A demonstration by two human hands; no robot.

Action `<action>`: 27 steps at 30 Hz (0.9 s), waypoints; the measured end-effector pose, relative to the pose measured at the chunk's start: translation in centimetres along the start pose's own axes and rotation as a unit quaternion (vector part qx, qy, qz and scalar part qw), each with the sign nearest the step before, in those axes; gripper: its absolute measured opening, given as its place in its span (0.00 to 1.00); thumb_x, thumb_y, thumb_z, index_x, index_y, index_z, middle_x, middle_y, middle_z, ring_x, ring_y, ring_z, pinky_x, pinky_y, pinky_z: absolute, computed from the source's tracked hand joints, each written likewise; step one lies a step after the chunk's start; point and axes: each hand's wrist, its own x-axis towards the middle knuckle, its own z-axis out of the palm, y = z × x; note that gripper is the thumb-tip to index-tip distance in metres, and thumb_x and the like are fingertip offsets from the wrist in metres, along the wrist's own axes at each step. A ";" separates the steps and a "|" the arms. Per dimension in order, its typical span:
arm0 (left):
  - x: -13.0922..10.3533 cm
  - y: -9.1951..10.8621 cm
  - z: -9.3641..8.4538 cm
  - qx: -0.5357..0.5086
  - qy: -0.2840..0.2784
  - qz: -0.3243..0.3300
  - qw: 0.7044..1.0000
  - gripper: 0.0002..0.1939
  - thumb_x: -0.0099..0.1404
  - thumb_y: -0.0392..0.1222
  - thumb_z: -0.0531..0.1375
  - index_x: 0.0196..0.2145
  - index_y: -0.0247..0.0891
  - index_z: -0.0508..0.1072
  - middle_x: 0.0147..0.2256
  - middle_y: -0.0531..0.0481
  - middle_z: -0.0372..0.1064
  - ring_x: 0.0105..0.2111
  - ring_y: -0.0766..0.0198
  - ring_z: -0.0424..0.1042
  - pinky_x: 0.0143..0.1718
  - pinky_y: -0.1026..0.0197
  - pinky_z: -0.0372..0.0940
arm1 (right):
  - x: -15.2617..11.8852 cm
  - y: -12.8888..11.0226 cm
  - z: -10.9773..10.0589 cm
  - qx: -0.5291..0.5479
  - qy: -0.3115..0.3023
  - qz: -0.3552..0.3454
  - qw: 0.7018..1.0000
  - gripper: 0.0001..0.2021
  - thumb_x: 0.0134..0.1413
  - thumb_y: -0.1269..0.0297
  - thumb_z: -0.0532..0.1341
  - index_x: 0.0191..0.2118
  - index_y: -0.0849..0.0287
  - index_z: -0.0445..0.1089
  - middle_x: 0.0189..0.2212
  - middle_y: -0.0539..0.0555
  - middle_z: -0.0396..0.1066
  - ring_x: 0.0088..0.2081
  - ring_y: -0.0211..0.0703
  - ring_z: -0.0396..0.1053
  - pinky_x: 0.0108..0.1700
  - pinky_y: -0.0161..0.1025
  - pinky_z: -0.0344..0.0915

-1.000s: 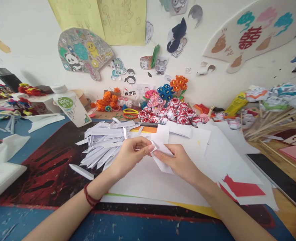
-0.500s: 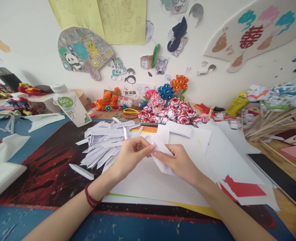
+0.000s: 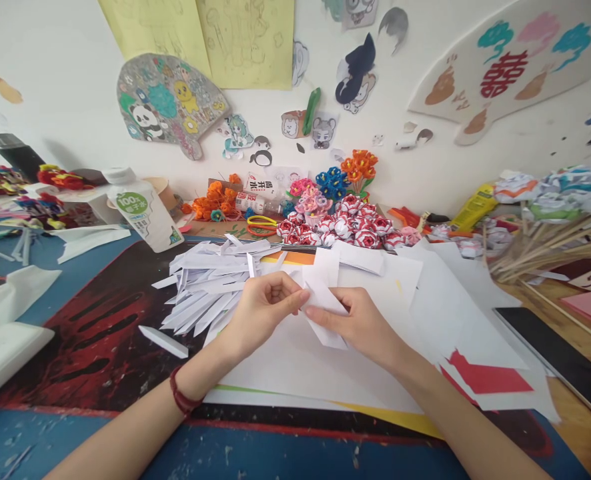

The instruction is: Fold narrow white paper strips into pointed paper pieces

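Note:
Between my two hands is a folded piece of white paper [image 3: 331, 335], held above larger white sheets [image 3: 275, 367]. My left hand [image 3: 268, 303] pinches its upper left edge between thumb and fingers. My right hand [image 3: 358, 319] grips its right side, thumb on top and the fingers hidden behind the paper. To the left of my left hand lies a heap of folded white paper strips [image 3: 200, 283]. One folded strip [image 3: 163, 342] rests apart from the heap on the dark mat [image 3: 105, 320].
Red and white paper flowers [image 3: 345, 223] stand along the back, beside a white bottle [image 3: 143, 210]. At right lie red paper pieces [image 3: 490, 373], a black phone [image 3: 558, 353] and thin wooden sticks [image 3: 530, 250]. A white box-like object [image 3: 10, 357] sits at left.
Hardly anything differs. My right thumb has shifted very slightly on the folded paper; both hands keep their hold in the same place.

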 end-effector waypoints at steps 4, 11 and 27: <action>0.0 0.1 0.0 0.022 0.008 0.004 1.000 0.13 0.60 0.45 0.64 0.25 0.33 0.69 0.21 0.55 0.64 0.21 0.73 0.59 0.22 0.69 0.53 | 0.2 -0.1 -0.2 0.002 0.027 -0.034 0.999 0.21 0.54 0.58 0.60 0.18 0.58 0.52 0.21 0.45 0.41 0.23 0.32 0.41 0.24 0.35 0.40; -0.1 0.0 0.2 0.060 -0.002 0.017 0.998 0.12 0.62 0.44 0.62 0.26 0.33 0.69 0.23 0.54 0.64 0.24 0.72 0.60 0.25 0.68 0.55 | 0.3 0.4 -0.1 0.002 0.045 -0.057 0.997 0.23 0.55 0.61 0.60 0.19 0.57 0.44 0.21 0.44 0.37 0.23 0.32 0.40 0.24 0.35 0.39; -0.3 0.4 0.0 0.084 0.011 0.028 0.996 0.12 0.64 0.45 0.58 0.28 0.34 0.72 0.22 0.54 0.63 0.21 0.71 0.59 0.23 0.67 0.55 | -0.1 0.1 -0.2 0.018 0.026 -0.057 0.998 0.23 0.54 0.61 0.59 0.20 0.56 0.43 0.22 0.45 0.37 0.24 0.32 0.40 0.24 0.35 0.39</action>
